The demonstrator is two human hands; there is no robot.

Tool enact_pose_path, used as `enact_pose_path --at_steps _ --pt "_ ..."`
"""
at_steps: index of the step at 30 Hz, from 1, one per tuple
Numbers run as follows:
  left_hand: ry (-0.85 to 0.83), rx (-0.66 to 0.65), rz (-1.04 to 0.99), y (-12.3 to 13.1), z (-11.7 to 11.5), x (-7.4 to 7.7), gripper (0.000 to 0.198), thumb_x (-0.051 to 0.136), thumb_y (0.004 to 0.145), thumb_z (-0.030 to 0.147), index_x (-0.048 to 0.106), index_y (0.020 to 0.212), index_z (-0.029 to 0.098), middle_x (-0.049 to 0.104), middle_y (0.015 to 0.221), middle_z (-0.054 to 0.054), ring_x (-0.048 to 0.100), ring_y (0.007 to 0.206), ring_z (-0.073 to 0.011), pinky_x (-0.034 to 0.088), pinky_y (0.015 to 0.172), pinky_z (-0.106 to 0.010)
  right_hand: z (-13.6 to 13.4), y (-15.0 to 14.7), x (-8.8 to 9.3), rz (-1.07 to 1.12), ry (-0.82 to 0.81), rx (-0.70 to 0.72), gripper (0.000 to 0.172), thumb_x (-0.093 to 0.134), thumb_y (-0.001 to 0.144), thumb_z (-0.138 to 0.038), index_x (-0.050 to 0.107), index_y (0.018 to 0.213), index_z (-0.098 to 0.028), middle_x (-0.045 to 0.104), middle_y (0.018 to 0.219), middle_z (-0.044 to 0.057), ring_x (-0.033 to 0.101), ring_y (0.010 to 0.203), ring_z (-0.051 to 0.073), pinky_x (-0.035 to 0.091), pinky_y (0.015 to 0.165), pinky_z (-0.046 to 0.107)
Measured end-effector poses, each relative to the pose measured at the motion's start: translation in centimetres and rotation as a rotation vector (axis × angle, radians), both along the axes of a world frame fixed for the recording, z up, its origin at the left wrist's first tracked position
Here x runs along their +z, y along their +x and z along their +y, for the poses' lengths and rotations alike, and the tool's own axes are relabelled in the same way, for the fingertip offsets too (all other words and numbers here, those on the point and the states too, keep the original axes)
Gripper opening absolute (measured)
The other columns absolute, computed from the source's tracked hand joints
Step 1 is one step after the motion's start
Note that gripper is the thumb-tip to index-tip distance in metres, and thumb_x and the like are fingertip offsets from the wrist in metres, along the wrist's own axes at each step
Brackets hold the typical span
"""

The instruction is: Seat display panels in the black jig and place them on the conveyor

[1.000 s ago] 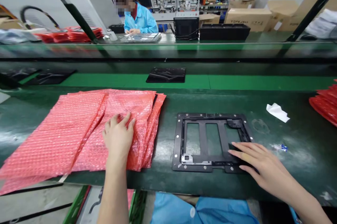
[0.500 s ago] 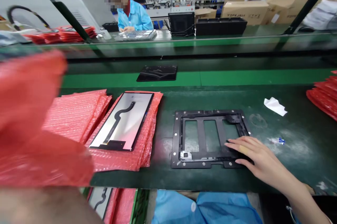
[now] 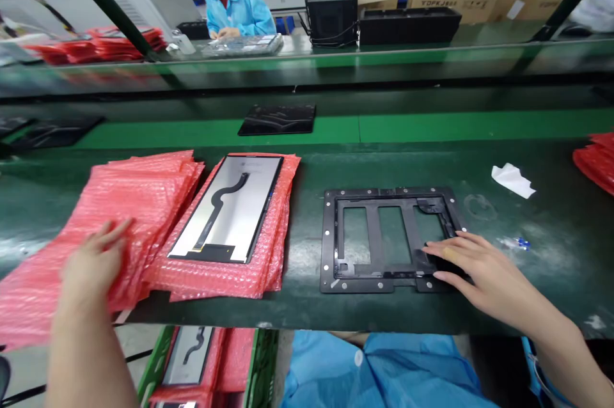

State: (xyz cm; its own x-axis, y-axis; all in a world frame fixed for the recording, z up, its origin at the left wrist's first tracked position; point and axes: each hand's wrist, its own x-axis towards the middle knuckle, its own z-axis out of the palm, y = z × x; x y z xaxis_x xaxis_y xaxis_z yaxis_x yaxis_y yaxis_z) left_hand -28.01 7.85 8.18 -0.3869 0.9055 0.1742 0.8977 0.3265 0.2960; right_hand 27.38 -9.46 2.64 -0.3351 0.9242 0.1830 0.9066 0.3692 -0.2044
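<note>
My left hand (image 3: pixel 96 261) lies on a pile of red bubble-wrap bags (image 3: pixel 148 200) at the left, its fingers spread over the top bag. To the right, my right hand (image 3: pixel 472 265) rests on the right end of a black rectangular frame (image 3: pixel 327 248) with small silver discs round its border. Its fingers are stretched out over the frame's inside edge, and their tips partly hide that corner. Between the hands, a display panel (image 3: pixel 247 213) lies back side up on more red bubble-wrap bags (image 3: pixel 273 267), with a dark curved ribbon cable (image 3: pixel 214 213) across it.
A glossy black panel (image 3: pixel 278 120) lies on the green strip behind. White paper (image 3: pixel 513 180) and a small blue-tipped item (image 3: pixel 522 243) are at the right. Below the table edge stands a green crate (image 3: pixel 261 369) with wrapped panels. A co-worker (image 3: pixel 240 5) sits across the bench.
My left hand has brought the raised red bag down onto the left pile, and its fingers are now spread. The right hand stays on the frame. The view has tilted down slightly.
</note>
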Motion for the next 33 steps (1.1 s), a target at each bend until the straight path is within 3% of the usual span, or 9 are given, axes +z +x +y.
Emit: enact_pose_path --at_steps 4,7,10,13,15,21,29,31,33 --pt "-0.086 0.078 -0.040 0.3 0.9 -0.2 0.052 0.030 0.092 0.021 0.057 0.133 0.005 0.043 0.151 -0.021 0.033 0.144 -0.0362 0.025 0.116 -0.060 0.0 0.0 -0.1 -0.008 0.017 -0.002 0.032 0.043 0.100 -0.033 0.067 0.119 -0.023 0.075 0.113 0.006 0.071 0.099 0.024 0.054 0.094 0.048" --pt "-0.027 0.108 0.013 2.2 0.4 0.6 0.054 0.037 0.085 0.019 0.057 0.131 0.000 0.042 0.150 -0.025 0.038 0.141 -0.0402 0.025 0.114 -0.063 0.4 -0.2 0.1 0.041 0.042 -0.010 0.033 0.044 0.100 -0.036 0.066 0.120 -0.023 0.073 0.116 0.006 0.070 0.103 0.026 0.055 0.091 0.048" --pt "0.118 0.098 0.105 5.6 -0.2 1.1 0.056 0.039 0.087 0.024 0.053 0.136 -0.001 0.045 0.147 -0.025 0.042 0.137 -0.0384 0.032 0.112 -0.056 1.3 -0.7 0.7 0.177 0.095 -0.065 0.030 0.047 0.099 -0.036 0.065 0.120 -0.024 0.070 0.123 0.007 0.066 0.112 0.027 0.054 0.093 0.048" --pt "0.127 -0.032 0.140 9.4 -0.2 0.2 0.052 0.041 0.090 0.035 0.063 0.127 0.007 0.063 0.125 -0.019 0.056 0.121 -0.0347 0.043 0.101 -0.047 2.6 -1.4 1.2 0.345 0.189 -0.133 0.024 0.051 0.098 -0.030 0.067 0.115 -0.026 0.072 0.119 0.006 0.067 0.110 0.025 0.052 0.097 0.047" --pt "0.090 -0.078 0.159 11.1 0.3 -0.7 0.050 0.042 0.090 0.041 0.069 0.116 0.009 0.066 0.112 -0.019 0.059 0.112 -0.0369 0.045 0.096 -0.048 3.4 -1.8 1.2 0.426 0.250 -0.161 0.021 0.053 0.096 -0.027 0.068 0.111 -0.026 0.073 0.114 0.005 0.068 0.106 0.025 0.052 0.099 0.047" --pt "-0.003 -0.033 0.202 12.0 1.7 -1.9 0.054 0.045 0.086 0.047 0.068 0.115 0.007 0.061 0.111 -0.029 0.055 0.113 -0.0466 0.040 0.093 -0.057 4.5 -1.8 0.7 0.522 0.347 -0.267 0.017 0.054 0.095 -0.024 0.071 0.098 -0.027 0.076 0.100 0.004 0.071 0.096 0.025 0.055 0.092 0.046" --pt "0.016 -0.021 0.050 12.6 2.2 1.5 0.055 0.043 0.089 0.043 0.063 0.111 -0.003 0.061 0.113 -0.033 0.051 0.121 -0.0483 0.037 0.101 -0.061 4.3 -1.1 0.5 0.564 0.406 -0.429 0.017 0.054 0.094 -0.026 0.071 0.092 -0.027 0.076 0.092 0.003 0.072 0.087 0.023 0.058 0.077 0.039" --pt "0.047 -0.016 -0.043 11.9 2.5 2.7 0.041 0.053 0.080 0.040 0.067 0.092 0.003 0.066 0.092 -0.023 0.060 0.106 -0.0445 0.043 0.094 -0.061 4.3 -1.1 0.4 0.567 0.399 -0.452 0.018 0.054 0.094 -0.027 0.071 0.093 -0.026 0.076 0.092 0.004 0.072 0.085 0.023 0.058 0.075 0.038" --pt "0.088 -0.025 -0.176 10.9 2.4 4.1 0.026 0.061 0.070 0.037 0.063 0.073 0.012 0.061 0.063 -0.010 0.065 0.074 -0.0336 0.053 0.076 -0.053 4.4 -1.0 0.4 0.579 0.399 -0.467 0.018 0.054 0.094 -0.028 0.072 0.092 -0.025 0.076 0.092 0.004 0.072 0.083 0.022 0.057 0.074 0.037"
